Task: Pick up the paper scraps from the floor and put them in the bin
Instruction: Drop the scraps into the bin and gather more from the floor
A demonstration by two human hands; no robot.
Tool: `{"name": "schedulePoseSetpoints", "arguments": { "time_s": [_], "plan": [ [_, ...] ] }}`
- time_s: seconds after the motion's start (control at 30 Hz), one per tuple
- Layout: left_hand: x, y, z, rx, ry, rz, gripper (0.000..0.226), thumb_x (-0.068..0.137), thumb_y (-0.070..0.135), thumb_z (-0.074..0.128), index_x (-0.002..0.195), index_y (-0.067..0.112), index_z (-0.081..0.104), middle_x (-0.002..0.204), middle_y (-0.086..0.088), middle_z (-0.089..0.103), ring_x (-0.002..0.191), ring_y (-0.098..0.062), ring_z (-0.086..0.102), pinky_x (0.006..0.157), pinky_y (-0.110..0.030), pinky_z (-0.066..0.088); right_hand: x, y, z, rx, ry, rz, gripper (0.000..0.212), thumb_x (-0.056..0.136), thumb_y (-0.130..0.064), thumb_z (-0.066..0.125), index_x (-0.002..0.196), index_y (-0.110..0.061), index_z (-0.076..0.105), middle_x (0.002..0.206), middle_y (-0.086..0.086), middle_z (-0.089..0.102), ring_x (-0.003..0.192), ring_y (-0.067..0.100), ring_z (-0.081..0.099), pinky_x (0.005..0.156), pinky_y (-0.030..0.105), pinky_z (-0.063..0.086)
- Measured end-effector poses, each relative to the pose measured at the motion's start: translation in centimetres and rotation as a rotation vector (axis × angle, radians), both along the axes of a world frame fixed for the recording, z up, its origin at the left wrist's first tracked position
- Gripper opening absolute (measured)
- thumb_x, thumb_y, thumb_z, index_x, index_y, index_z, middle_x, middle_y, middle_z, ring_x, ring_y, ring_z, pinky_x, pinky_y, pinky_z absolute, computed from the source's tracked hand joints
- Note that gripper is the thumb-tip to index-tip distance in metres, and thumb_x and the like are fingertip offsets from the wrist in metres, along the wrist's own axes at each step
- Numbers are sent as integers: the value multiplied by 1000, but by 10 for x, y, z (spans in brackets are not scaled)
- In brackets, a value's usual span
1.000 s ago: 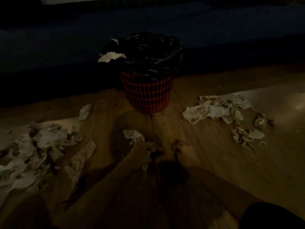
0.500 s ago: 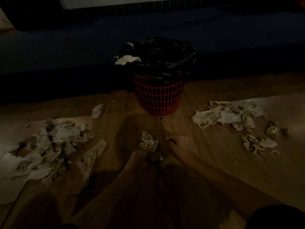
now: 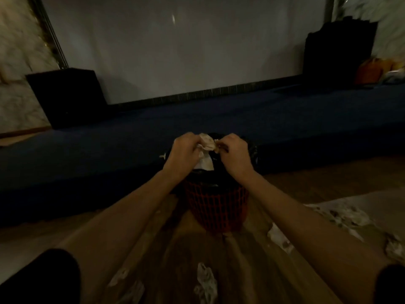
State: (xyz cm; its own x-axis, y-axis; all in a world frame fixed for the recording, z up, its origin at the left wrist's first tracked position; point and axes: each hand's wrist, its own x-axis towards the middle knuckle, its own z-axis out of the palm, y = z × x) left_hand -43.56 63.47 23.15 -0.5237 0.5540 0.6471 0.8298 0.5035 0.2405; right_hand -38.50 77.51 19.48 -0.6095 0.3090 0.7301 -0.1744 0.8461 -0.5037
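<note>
A red mesh bin [image 3: 215, 210] lined with a black bag [image 3: 253, 150] stands on the wooden floor in front of me. Both my hands are raised over its mouth. My left hand [image 3: 184, 150] grips crumpled paper scraps [image 3: 207, 142], and a white piece hangs down from it toward the bin. My right hand [image 3: 234, 150] pinches a small scrap [image 3: 217, 148] right beside the left hand's bundle. More scraps lie on the floor: one [image 3: 206, 281] near the bottom centre, a small one at the lower left [image 3: 122, 275], and several [image 3: 341, 218] to the right of the bin.
A dark blue raised platform [image 3: 109, 154] runs behind the bin. Black boxes stand on it at the left [image 3: 65, 95] and right [image 3: 339, 40], in front of a pale screen [image 3: 175, 51]. Orange objects [image 3: 372, 70] sit at the far right.
Both hands have risen from the floor, carrying scraps up to the bin's mouth. My view has tilted upward, so the wall and platform show and the left scrap pile is out of sight.
</note>
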Motion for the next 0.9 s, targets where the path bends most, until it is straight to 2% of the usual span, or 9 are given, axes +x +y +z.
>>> {"name": "schedulePoseSetpoints", "arguments": {
  "time_s": [0.1, 0.17, 0.23, 0.33, 0.43, 0.57, 0.7, 0.8, 0.9],
  "plan": [
    [-23, 9, 14, -71, -65, 32, 26, 79, -5, 52, 98, 2, 69, 100, -20, 67, 94, -31, 62, 82, -35, 48, -22, 12, 0, 8, -274, 12, 14, 82, -1, 59, 77, 12, 60, 88, 27, 61, 81, 35, 59, 66, 31, 46],
    [-31, 8, 6, -256, -185, 16, 30, 83, 2, 55, 110, 8, 66, 112, -15, 66, 103, -29, 62, 84, -29, 46, -25, 15, -16, 80, -460, 8, 23, 89, -13, 54, 88, 10, 59, 101, 28, 60, 90, 39, 59, 74, 35, 47],
    [-38, 2, -10, -401, -247, 13, 39, 84, 4, 55, 122, 12, 59, 124, -12, 62, 113, -26, 58, 91, -28, 44, -20, 11, -30, 160, -547, -35, 30, 95, -17, 42, 82, 4, 59, 102, 26, 62, 93, 39, 58, 81, 39, 45],
    [-47, -13, -26, -328, -278, 87, 48, 82, -1, 47, 128, 14, 54, 132, -13, 57, 120, -26, 53, 96, -28, 42, -21, 6, -33, 161, -501, -60, 44, 97, -21, 38, 61, -2, 55, 77, 17, 62, 84, 36, 60, 79, 38, 41],
    [-52, -26, -36, -315, -313, 182, 38, 86, 4, 48, 121, 11, 60, 127, -13, 61, 112, -28, 58, 95, -31, 47, -24, 7, -37, 100, -451, -28, 51, 95, -23, 42, 46, -12, 37, 56, 6, 46, 68, 32, 57, 71, 36, 42],
    [-53, -28, -39, -143, -308, 254, 27, 82, -7, 51, 99, 2, 70, 107, -19, 69, 96, -28, 64, 85, -34, 53, -18, 7, -46, -33, -305, 57, 25, 90, -14, 51, 80, 4, 64, 90, 19, 65, 86, 29, 61, 82, 33, 48],
    [-46, -9, -27, 55, -296, 227, 24, 80, -9, 53, 92, -1, 71, 101, -19, 71, 91, -25, 65, 76, -22, 46, 2, -15, -58, 19, -95, 39, 17, 88, -5, 52, 101, 0, 62, 109, 16, 60, 104, 26, 51, 87, 13, 29],
    [-36, 10, -27, -144, -358, 99, 25, 88, 11, 54, 110, 5, 66, 118, -15, 66, 109, -26, 60, 90, -26, 44, 21, -36, -78, 92, 23, 83, 22, 88, -3, 51, 109, -1, 59, 118, 13, 56, 114, 22, 46, 98, 14, 28],
    [-38, 12, -41, -426, -429, 70, 37, 95, 35, 44, 111, 10, 66, 105, -14, 67, 103, -29, 61, 94, -38, 45, 36, -58, -113, -148, -44, 224, 24, 91, -9, 45, 113, -6, 56, 117, 2, 55, 117, 22, 48, 94, 12, 37]
  ]
}}
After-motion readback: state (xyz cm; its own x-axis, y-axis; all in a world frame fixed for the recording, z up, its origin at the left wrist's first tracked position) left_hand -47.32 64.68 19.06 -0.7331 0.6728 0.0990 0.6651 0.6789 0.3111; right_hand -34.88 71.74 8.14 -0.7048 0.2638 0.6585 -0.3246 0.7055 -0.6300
